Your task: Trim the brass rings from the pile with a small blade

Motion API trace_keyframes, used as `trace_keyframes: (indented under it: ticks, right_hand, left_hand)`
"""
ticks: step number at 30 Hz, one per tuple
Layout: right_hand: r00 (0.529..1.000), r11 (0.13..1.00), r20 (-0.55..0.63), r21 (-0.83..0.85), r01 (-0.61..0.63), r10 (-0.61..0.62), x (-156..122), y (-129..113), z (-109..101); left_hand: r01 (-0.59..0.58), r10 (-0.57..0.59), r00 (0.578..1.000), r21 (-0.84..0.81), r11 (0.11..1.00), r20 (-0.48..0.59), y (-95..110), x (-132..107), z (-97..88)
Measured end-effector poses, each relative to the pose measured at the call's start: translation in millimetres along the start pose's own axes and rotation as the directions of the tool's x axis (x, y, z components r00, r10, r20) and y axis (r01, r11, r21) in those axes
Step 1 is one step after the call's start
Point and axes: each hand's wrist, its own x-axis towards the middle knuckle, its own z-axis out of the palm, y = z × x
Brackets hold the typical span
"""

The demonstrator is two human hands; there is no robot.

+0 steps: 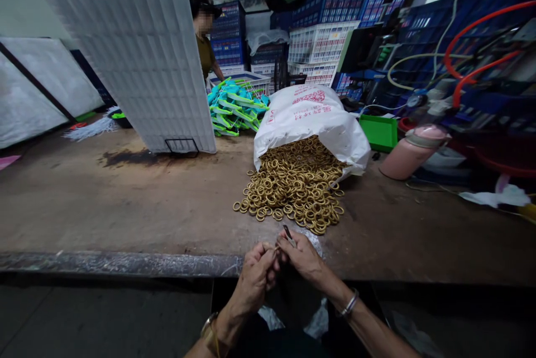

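My left hand (256,275) and my right hand (302,257) meet at the near edge of the brown workbench (125,201), fingers pinched together. My right hand grips a small dark blade-like tool (288,235) that sticks up from its fingers. My left hand pinches something small and pale at its fingertips, too small to name. Just beyond the hands lies a heap of brass-coloured rings (293,187), spilling out of a white printed sack (312,118) that lies on its side.
A white gridded tray (138,62) stands upright on a wire stand at back left. Teal hangers (234,106) are piled behind it, where another person (205,39) stands. A green bin (380,132), a pink flask (412,151), hoses and blue crates crowd the right.
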Motion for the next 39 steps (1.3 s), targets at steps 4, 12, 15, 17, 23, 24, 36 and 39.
trace_keyframes:
  ticks: [4, 12, 15, 17, 23, 24, 36, 39]
  right_hand:
    - [0.993, 0.964, -0.101, -0.265, 0.031, -0.06, -3, -1, -4]
    - [0.993, 0.781, 0.092, -0.614, 0.114, -0.073, -15, -6, 1]
    - [0.992, 0.732, 0.11, -0.671, 0.114, -0.054, -13, -5, 3]
    - [0.996, 0.683, 0.091, -0.726, 0.075, -0.013, -10, -2, 1]
    - [0.996, 0.569, -0.09, -0.818, -0.085, 0.019, 10, 5, -8]
    - [0.996, 0.584, -0.09, -0.809, -0.059, -0.023, 14, 4, -7]
    - [0.993, 0.536, -0.063, -0.844, -0.002, -0.095, 64, 0, 18]
    - [0.992, 0.524, -0.098, -0.851, -0.04, -0.083, 67, 2, 20]
  left_hand:
    - [0.008, -0.008, 1.0, -0.034, 0.999, -0.001, -1, -1, -0.1]
    - [-0.026, 0.03, 0.995, 0.049, 0.998, -0.097, 4, 0, 1.3]
    - [-0.057, 0.07, 0.991, 0.111, 0.992, -0.117, 6, -2, 1.3]
    - [-0.055, 0.077, 0.989, 0.169, 0.984, -0.125, 7, -6, 1.5]
    - [-0.021, 0.021, 1.0, 0.039, 0.999, 0.008, 9, -17, 2.5]
    - [-0.007, 0.007, 1.0, -0.023, 1.0, 0.011, 8, -17, 1.7]
    - [0.007, -0.027, 0.998, -0.296, 0.955, -0.063, 9, -17, -15.9]
    - [0.045, -0.059, 0.998, -0.344, 0.938, -0.029, 11, -17, -17.8]
